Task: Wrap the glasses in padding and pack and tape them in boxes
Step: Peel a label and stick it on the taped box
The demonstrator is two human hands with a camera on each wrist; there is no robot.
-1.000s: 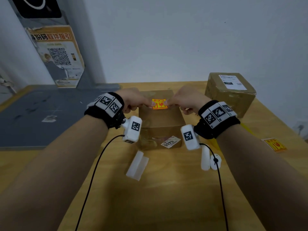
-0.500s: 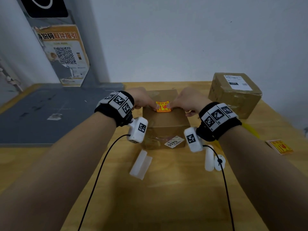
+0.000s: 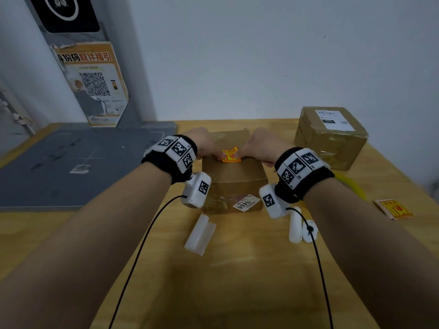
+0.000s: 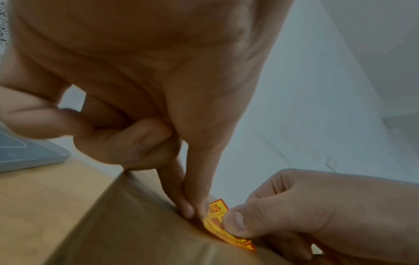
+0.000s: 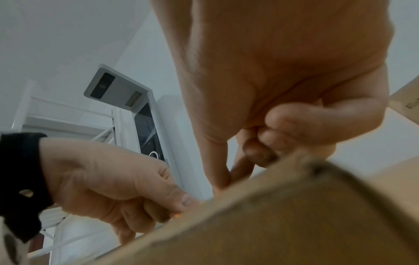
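Note:
A closed brown cardboard box (image 3: 234, 176) stands mid-table, with a white label on its near side. A yellow-and-red sticker (image 3: 230, 155) lies on its top near the front edge. My left hand (image 3: 219, 156) pinches the sticker's left end between thumb and forefinger (image 4: 189, 208), the other fingers curled. My right hand (image 3: 242, 155) pinches the right end; its thumb (image 4: 233, 224) lies on the sticker (image 4: 215, 210). In the right wrist view, the box edge (image 5: 283, 215) hides most of the sticker. No glasses or padding wrap show.
A second taped box (image 3: 331, 136) with a shipping label stands at the back right. A stack of similar stickers (image 3: 394, 208) lies at the right. White foam pieces (image 3: 200, 235) and white oblong items (image 3: 295, 225) lie in front of the box. A grey mat (image 3: 71, 167) covers the left.
Both hands have stayed pinching the sticker on the box top. The sticker's far edge now stands up a little more. My head view has shifted slightly.

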